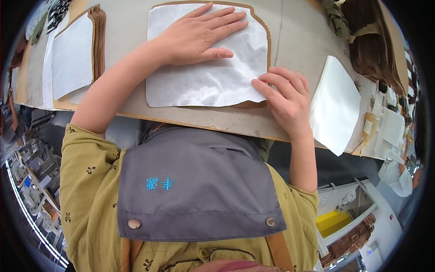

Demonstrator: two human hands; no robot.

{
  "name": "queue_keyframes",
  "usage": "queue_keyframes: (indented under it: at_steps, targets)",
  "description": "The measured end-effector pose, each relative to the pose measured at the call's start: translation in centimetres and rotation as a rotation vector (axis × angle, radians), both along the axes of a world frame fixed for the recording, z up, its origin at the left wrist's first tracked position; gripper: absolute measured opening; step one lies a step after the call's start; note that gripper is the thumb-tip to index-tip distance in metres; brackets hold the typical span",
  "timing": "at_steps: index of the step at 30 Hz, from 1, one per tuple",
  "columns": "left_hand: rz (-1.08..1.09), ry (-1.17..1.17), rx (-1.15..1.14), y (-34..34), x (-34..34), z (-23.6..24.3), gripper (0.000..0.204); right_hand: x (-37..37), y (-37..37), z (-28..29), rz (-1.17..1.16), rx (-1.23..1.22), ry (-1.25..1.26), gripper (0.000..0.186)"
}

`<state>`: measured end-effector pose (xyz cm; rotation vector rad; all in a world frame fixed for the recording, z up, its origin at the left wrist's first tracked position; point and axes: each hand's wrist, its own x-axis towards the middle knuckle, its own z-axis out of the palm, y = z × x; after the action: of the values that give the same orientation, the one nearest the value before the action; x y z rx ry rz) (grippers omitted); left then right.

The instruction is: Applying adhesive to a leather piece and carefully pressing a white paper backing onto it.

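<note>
A white sheet (199, 86), thin and slightly wrinkled, lies over a brown panel (269, 43) of nearly the same outline; brown shows along the top, the right side and part of the near edge. My left hand (204, 34) rests flat on the sheet's upper part, fingers spread toward the right. At the sheet's lower right edge is my right hand (285, 95), thumb and forefinger closed on the sheet's edge. Whether the brown panel is also between those fingers I cannot make out.
On the left, a stack of brown panels (99, 41) stands beside a white-faced piece (72, 59). White sheets (335, 104) lie at right, overhanging the table edge. Beyond them are dark brown pieces (374, 54) and a small yellowish bottle (369, 127). The table's near edge (199, 124) runs before my apron.
</note>
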<state>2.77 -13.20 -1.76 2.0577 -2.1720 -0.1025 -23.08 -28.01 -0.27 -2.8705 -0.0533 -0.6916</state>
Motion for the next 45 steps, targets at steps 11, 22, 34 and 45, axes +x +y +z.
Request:
queue_keyframes:
  at_steps: [11, 22, 34, 45]
  targets:
    - [-0.177, 0.056, 0.066, 3.2, -5.6, 0.4, 0.098, -0.7, 0.0, -0.1, 0.046, -0.023, 0.048, 0.027]
    - [0.002, 0.029, 0.143, 8.7, -2.2, 1.6, 0.103, -0.7, -0.2, -0.4, 0.055, -0.023, 0.011, 0.027]
    - [-0.403, 0.119, 0.195, 10.0, -7.3, 1.2, 0.072, -0.8, -0.2, -0.2, 0.048, -0.022, 0.017, 0.028]
    - [0.134, 0.292, -0.236, 2.1, -11.0, 2.8, 0.082, -0.8, 0.1, -0.7, -0.028, 0.048, -0.080, 0.027]
